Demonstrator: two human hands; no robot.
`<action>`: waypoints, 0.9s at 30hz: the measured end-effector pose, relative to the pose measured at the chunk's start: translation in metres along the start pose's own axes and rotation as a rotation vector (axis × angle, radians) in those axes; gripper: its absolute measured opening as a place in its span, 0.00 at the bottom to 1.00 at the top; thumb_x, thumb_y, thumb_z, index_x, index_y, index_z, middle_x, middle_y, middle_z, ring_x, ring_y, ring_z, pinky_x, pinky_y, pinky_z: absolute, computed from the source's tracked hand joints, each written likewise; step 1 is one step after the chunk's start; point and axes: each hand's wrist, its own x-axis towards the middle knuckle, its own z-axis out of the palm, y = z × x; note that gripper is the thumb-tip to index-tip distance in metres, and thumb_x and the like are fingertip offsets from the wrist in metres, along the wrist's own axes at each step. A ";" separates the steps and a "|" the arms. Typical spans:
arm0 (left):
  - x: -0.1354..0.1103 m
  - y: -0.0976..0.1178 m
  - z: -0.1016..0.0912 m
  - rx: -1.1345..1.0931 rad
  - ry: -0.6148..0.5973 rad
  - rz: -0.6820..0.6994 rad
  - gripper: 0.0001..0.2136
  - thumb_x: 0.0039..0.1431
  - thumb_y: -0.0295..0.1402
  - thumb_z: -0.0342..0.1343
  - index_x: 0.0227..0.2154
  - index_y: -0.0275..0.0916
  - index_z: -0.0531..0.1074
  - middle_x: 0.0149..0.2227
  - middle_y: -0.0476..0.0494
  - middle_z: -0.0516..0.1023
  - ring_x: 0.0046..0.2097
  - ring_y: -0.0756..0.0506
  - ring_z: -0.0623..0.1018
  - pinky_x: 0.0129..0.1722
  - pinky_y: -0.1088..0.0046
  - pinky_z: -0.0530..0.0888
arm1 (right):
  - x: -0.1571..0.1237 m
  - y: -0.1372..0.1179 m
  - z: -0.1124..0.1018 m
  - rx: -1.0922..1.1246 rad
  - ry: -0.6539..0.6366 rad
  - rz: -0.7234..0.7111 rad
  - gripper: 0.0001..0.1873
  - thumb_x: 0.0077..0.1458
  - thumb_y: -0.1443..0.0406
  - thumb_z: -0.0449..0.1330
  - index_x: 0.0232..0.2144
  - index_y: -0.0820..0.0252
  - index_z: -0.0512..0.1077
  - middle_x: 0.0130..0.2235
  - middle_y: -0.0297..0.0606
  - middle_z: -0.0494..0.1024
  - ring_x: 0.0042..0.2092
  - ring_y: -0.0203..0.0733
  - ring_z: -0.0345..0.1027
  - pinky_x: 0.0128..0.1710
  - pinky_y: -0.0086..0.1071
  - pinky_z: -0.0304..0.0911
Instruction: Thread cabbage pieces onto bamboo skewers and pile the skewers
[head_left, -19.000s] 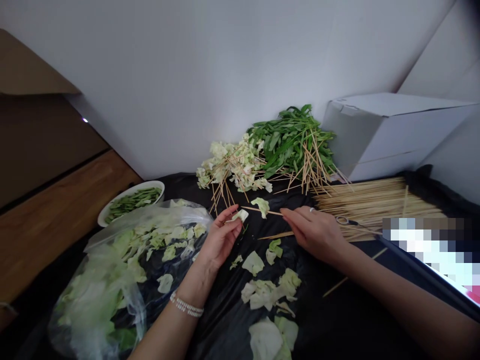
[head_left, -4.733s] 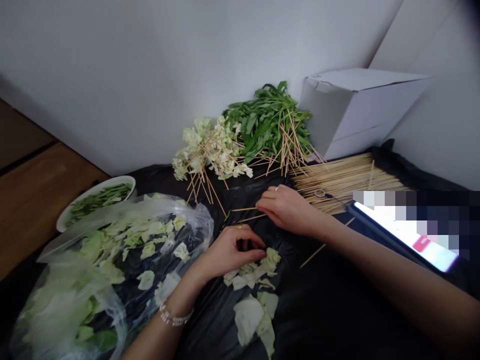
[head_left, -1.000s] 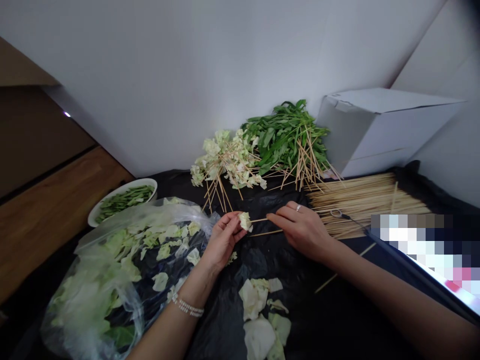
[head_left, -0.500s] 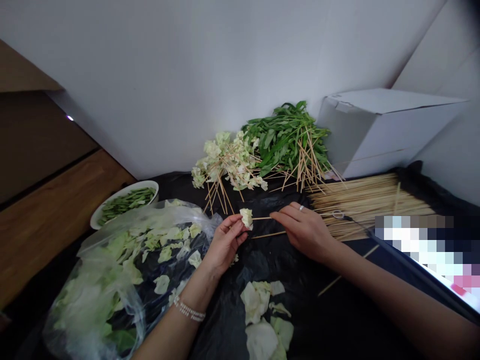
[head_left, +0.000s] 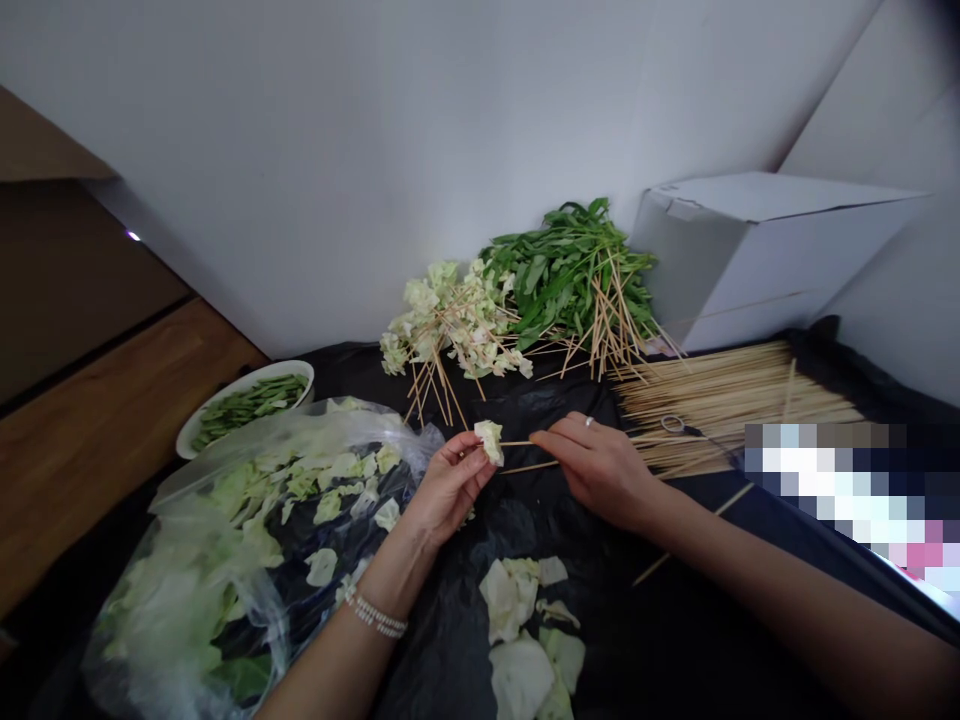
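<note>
Between my hands is a pale cabbage piece (head_left: 490,441) threaded on a thin bamboo skewer (head_left: 515,443). The fingers of my left hand (head_left: 452,482) are closed at the cabbage piece, on its left side. My right hand (head_left: 600,468) pinches the skewer to the right of the cabbage, with its far end hidden behind the palm. Below the held skewer, a second skewer (head_left: 529,467) lies on the black plastic sheet (head_left: 450,620). Loose cabbage leaves (head_left: 520,678) rest on the sheet nearer to me.
A clear bag of torn cabbage (head_left: 172,590) lies left, beside a white bowl (head_left: 184,440) of green pods. Behind are skewered cabbage (head_left: 450,320) and skewered leafy greens (head_left: 555,270). Many bare skewers (head_left: 735,400) and a white box (head_left: 802,260) are at right.
My right hand has come slightly closer to the cabbage piece along the skewer. My left hand keeps its grip, and the whole view has shifted a little.
</note>
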 end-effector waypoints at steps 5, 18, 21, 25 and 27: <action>-0.002 -0.004 0.003 0.038 -0.022 -0.006 0.18 0.34 0.28 0.75 0.30 0.36 0.76 0.32 0.48 0.81 0.33 0.51 0.79 0.38 0.78 0.76 | 0.000 -0.004 0.001 0.032 0.002 -0.020 0.19 0.57 0.78 0.46 0.42 0.67 0.74 0.33 0.42 0.75 0.36 0.41 0.64 0.34 0.33 0.64; -0.027 0.015 0.019 1.066 -0.709 -0.189 0.20 0.40 0.37 0.72 0.38 0.39 0.75 0.37 0.47 0.78 0.31 0.51 0.71 0.28 0.77 0.65 | 0.002 0.009 -0.007 -0.011 0.076 0.076 0.16 0.60 0.75 0.49 0.44 0.66 0.74 0.37 0.44 0.77 0.39 0.44 0.69 0.39 0.35 0.66; -0.029 0.029 0.020 1.237 -0.975 -0.163 0.31 0.38 0.41 0.73 0.49 0.45 0.74 0.46 0.43 0.78 0.42 0.44 0.74 0.37 0.71 0.70 | 0.001 0.009 -0.006 -0.024 0.045 0.062 0.17 0.59 0.75 0.49 0.44 0.66 0.75 0.37 0.44 0.77 0.38 0.43 0.69 0.37 0.34 0.66; -0.035 0.040 0.026 1.347 -1.136 -0.055 0.36 0.40 0.43 0.71 0.56 0.48 0.70 0.54 0.41 0.73 0.55 0.38 0.71 0.56 0.63 0.65 | 0.000 0.009 -0.005 -0.009 0.011 0.063 0.17 0.58 0.76 0.49 0.44 0.67 0.75 0.37 0.45 0.77 0.38 0.43 0.69 0.38 0.34 0.65; -0.044 0.041 0.034 1.433 -1.141 -0.030 0.34 0.41 0.43 0.71 0.55 0.48 0.72 0.54 0.42 0.72 0.56 0.37 0.70 0.59 0.62 0.63 | 0.000 0.010 -0.005 -0.024 -0.003 0.067 0.18 0.58 0.75 0.49 0.44 0.66 0.75 0.37 0.44 0.77 0.38 0.43 0.69 0.37 0.34 0.65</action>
